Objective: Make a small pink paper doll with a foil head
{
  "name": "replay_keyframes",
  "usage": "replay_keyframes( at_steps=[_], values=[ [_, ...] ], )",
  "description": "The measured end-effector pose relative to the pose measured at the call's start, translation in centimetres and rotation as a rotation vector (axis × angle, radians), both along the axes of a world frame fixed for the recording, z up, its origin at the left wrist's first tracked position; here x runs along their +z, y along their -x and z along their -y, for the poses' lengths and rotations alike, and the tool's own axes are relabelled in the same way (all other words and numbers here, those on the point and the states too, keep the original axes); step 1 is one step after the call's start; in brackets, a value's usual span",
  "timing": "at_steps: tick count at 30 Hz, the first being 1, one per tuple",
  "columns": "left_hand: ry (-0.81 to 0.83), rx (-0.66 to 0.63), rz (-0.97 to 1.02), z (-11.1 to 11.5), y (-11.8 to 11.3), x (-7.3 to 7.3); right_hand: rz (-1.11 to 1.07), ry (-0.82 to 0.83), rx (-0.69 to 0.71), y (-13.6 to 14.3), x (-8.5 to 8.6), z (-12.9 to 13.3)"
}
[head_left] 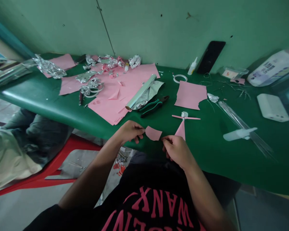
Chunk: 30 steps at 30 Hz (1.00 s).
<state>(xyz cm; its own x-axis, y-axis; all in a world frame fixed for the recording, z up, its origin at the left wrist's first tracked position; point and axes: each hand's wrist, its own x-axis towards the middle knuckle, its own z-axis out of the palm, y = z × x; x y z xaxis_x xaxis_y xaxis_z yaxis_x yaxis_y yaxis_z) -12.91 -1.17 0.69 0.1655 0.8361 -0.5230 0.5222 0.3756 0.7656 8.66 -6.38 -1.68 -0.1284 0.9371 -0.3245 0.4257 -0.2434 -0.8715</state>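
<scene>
Between my two hands a small curved piece of pink paper [153,133] is held up near the table's front edge. My left hand [132,131] pinches its left corner between thumb and finger. At the right corner, my right hand [173,146] closes on the same piece. Just beyond my right hand lies a little figure [181,129] with a pink paper cone body, thin pink arms and a foil head; my fingers hide part of its base. Pliers with green and black handles [154,106] lie open-jawed or nearly shut, I cannot tell, past the paper.
A foil roll [141,92] rests on large pink sheets [120,77], with crumpled foil [49,67] around. A cut pink sheet [191,95], thin wires [243,123], a glue bottle [239,134], a white box [272,107] and a leaning phone [211,57] are to the right.
</scene>
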Motion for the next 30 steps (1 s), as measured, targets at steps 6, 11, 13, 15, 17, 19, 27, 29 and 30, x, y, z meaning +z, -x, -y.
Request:
replay_keyframes(
  at_steps=[6, 11, 13, 15, 17, 19, 27, 29, 30],
  values=[
    [-0.005, 0.022, 0.033, -0.1, 0.0, -0.4, 0.185, -0.183, -0.055, -0.2, 1.5, 1.2],
    [-0.031, 0.075, 0.102, 0.1, 0.7, -0.5, 0.593, -0.334, -0.369, -2.7, 2.5, 0.3],
    [-0.073, 0.118, 0.156, 0.2, 1.1, -0.2, 0.725, -0.198, -0.351, -3.3, 2.7, -1.2],
    [-0.134, 0.172, 0.212, 0.1, 1.4, 0.4, 0.782, -0.062, -0.301, -3.3, 2.8, -3.0],
    [-0.215, 0.220, 0.265, -0.3, 1.4, 1.1, 0.791, 0.011, -0.278, -3.1, 3.0, -4.6],
    [-0.279, 0.260, 0.322, -1.1, 1.0, 2.0, 0.763, 0.033, -0.272, -3.1, 3.1, -5.7],
    [-0.327, 0.433, 0.590, -8.1, -5.5, 5.5, 0.053, -0.122, -0.341, -7.3, 3.9, -6.8],
    [-0.358, 0.402, 0.681, -10.0, -7.9, 6.8, -0.309, -0.164, -0.420, -8.5, 4.5, -7.4],
    [-0.374, 0.388, 0.716, -10.9, -9.0, 7.6, -0.442, -0.184, -0.440, -9.0, 4.9, -7.8]
  ],
)
